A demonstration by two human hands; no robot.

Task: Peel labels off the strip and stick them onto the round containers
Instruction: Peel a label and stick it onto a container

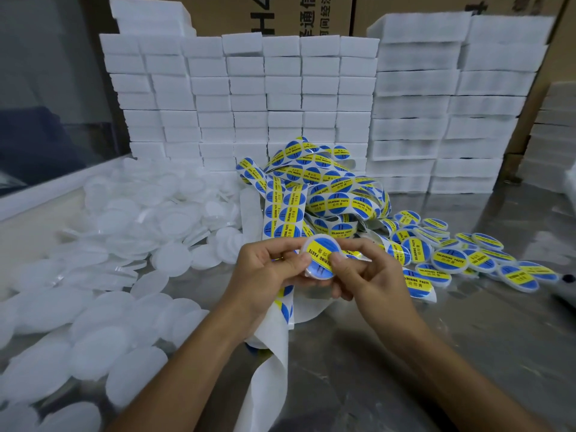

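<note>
In the head view, a round container (321,258) was held up between both hands just above the table, its labelled face tilted toward the camera. It was gripped on its left rim by the left hand (268,272), fingers curled round the edge and thumb laid on the face. The right hand (371,275) was curled against the right rim, its thumb pressed on the blue-and-yellow label (319,255), which was seated across the lid with its yellow band running diagonally. Neither hand was nearer; the container was centred between them.

The label strip (314,194) lay heaped just beyond the hands, and spent backing paper (271,363) trailed down between the forearms. Labelled containers (448,257) were spread to the right, and unlabelled white containers (124,244) were piled to the left on the metal table (467,338). White boxes (280,98) were stacked behind.
</note>
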